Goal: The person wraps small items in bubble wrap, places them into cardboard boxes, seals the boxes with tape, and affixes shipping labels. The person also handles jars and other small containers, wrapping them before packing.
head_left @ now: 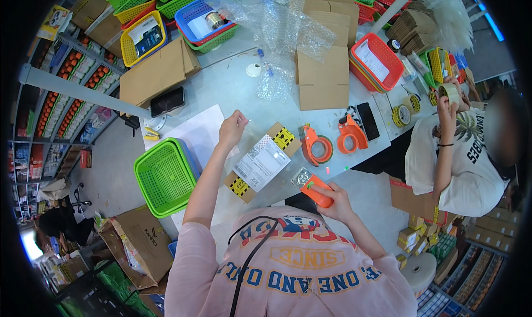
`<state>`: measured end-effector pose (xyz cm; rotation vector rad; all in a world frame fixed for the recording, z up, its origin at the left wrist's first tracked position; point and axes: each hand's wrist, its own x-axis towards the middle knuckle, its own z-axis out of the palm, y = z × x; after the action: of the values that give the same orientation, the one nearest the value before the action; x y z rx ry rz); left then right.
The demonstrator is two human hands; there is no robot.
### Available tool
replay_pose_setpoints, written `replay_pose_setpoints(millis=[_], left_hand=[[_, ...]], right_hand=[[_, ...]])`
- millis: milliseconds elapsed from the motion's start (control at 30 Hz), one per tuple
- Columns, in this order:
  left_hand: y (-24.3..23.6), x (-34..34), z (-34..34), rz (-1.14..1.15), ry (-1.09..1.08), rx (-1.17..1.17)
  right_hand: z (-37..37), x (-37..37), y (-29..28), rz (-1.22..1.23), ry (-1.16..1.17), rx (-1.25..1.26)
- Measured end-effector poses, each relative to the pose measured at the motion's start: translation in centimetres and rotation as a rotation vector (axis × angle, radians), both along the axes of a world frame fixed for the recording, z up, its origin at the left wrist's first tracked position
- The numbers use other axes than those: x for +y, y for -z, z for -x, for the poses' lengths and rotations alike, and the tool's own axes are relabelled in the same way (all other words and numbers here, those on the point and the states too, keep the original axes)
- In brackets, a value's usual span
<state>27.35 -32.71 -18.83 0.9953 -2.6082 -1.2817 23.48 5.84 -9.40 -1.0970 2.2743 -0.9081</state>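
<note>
A small brown cardboard box [262, 163] lies slanted on the table in front of me, with a white printed label on top and yellow-and-black tape at both ends. My left hand [233, 130] is raised just beyond its upper left side, apart from it. The fingertips are pinched together, with a tiny pale speck beside them that I cannot make out. At the table's near edge, right of the box, my right hand [336, 203] grips an orange hand-held tool [317, 191]. Its silvery, clear-looking head points toward the box without touching it.
Two orange tape dispensers [317, 146] and a black phone [367, 121] lie right of the box. Green baskets [166, 178] stand left, near white paper [194, 127]. Flat cardboard [323, 78] and bubble wrap [274, 45] lie farther back. A co-worker [451, 156] at right holds a tape roll.
</note>
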Motion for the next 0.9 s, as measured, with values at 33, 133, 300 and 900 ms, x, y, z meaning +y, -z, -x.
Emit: replay_pose_setpoints(millis=[33, 133, 300, 900], left_hand=[[0.4, 0.0, 0.0, -0.006, -0.001, -0.004], [1.6, -0.1, -0.1, 0.006, -0.007, 0.040], [2.3, -0.2, -0.1, -0.048, -0.012, -0.007], [6.8, 3.3, -0.9, -0.129, 0.112, -0.151]], right_hand=[[0.0, 0.0, 0.2, 0.001, 0.002, -0.002], [0.0, -0.1, 0.6, 0.000, 0.005, -0.003], [0.4, -0.5, 0.1, -0.028, -0.007, 0.015], [0.0, -5.7, 1.8, -0.162, 0.011, 0.035]])
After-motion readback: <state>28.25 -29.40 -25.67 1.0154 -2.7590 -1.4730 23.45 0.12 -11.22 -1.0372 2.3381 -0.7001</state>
